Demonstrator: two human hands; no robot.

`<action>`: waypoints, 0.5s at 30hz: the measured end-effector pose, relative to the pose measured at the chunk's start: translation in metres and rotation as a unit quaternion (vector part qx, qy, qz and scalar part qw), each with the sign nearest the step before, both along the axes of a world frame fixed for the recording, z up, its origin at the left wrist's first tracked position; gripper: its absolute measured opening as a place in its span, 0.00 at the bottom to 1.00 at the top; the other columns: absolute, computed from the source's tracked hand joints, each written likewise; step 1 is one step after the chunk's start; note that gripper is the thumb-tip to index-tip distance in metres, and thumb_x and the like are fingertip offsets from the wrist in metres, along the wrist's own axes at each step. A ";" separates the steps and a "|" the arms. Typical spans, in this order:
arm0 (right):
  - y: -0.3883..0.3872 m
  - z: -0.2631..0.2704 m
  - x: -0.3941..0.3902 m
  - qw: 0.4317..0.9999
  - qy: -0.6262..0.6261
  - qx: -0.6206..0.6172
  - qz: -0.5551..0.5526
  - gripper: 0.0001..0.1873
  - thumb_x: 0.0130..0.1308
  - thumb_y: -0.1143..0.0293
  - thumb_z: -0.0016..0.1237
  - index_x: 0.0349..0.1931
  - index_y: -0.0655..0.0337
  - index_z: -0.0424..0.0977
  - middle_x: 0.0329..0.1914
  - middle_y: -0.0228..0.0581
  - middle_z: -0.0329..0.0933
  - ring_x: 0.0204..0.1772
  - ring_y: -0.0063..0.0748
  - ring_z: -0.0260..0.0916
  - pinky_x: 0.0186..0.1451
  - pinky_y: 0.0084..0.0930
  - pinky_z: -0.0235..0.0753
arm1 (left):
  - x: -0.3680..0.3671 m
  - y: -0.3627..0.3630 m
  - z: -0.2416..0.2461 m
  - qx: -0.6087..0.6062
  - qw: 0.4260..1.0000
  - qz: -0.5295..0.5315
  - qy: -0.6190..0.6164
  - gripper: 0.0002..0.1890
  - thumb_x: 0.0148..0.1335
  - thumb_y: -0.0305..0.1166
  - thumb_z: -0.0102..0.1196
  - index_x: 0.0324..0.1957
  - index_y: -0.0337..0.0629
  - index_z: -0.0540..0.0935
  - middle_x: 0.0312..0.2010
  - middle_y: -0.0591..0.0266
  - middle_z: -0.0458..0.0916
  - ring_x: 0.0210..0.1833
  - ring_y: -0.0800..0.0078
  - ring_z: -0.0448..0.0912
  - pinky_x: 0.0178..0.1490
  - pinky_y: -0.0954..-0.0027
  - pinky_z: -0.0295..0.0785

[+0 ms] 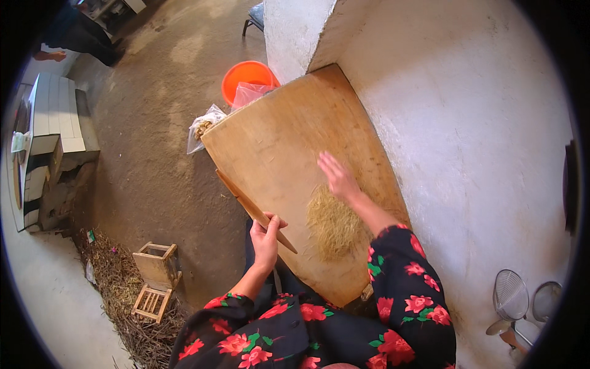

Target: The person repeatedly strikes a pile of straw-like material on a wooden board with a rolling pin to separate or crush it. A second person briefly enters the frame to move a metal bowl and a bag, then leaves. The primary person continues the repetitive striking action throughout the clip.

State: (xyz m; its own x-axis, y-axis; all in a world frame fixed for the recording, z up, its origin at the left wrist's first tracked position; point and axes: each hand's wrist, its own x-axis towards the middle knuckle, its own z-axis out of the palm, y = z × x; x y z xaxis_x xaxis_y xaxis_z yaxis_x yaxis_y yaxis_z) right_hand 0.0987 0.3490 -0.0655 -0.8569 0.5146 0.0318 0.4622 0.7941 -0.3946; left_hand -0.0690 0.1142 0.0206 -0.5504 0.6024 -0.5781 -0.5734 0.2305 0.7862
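My left hand (266, 237) grips a long wooden rolling pin (246, 203) near its tapered lower end. The pin slants along the left edge of a wooden board (286, 138). A loose heap of fine, pale yellow strands, which look like thin-cut noodles (332, 226), lies on the near half of the board. Above the upper part of that heap is my right hand (340, 176), with its fingers stretched out and nothing in them. It is slightly blurred, and I cannot tell whether the palm touches the strands.
Left of the board are an orange basin (244, 76), a plastic bag of brown pieces (203, 128), a small wooden chair (156, 267) and dry twigs (115, 281). A white wall (461, 115) borders the right; strainers (510, 295) hang there. A person (85, 34) stands far left.
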 end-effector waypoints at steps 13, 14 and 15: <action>-0.048 0.060 0.017 0.940 0.057 -0.212 -0.261 0.18 0.70 0.74 0.43 0.57 0.68 0.75 0.59 0.51 0.78 0.62 0.46 0.76 0.65 0.39 0.75 | -0.006 -0.007 -0.002 0.039 0.999 -0.009 -0.016 0.06 0.71 0.29 0.55 0.42 0.37 0.75 0.31 0.61 0.82 0.37 0.73 0.81 0.48 0.68 0.76; -0.068 0.077 0.010 0.907 0.051 -0.292 -0.298 0.17 0.72 0.71 0.44 0.57 0.69 0.75 0.58 0.52 0.79 0.60 0.45 0.78 0.64 0.39 0.75 | -0.006 -0.007 -0.005 0.038 0.999 -0.002 -0.021 0.07 0.71 0.30 0.54 0.44 0.37 0.74 0.32 0.60 0.82 0.37 0.72 0.80 0.48 0.67 0.76; -0.094 0.082 0.009 0.893 0.074 -0.338 -0.287 0.18 0.73 0.67 0.46 0.57 0.68 0.75 0.56 0.52 0.80 0.58 0.43 0.79 0.62 0.38 0.77 | -0.005 -0.006 -0.007 0.038 0.999 0.003 -0.026 0.08 0.72 0.31 0.54 0.45 0.37 0.74 0.33 0.59 0.82 0.37 0.72 0.80 0.47 0.66 0.75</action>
State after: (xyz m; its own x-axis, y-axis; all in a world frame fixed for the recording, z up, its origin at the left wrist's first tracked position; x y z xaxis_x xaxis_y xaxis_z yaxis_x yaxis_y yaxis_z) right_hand 0.1080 0.2550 0.0166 -0.4582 0.8118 -0.3619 0.6195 -0.0003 -0.7850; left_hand -0.0743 0.1087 0.0133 -0.5253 0.6417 -0.5588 -0.6151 0.1674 0.7705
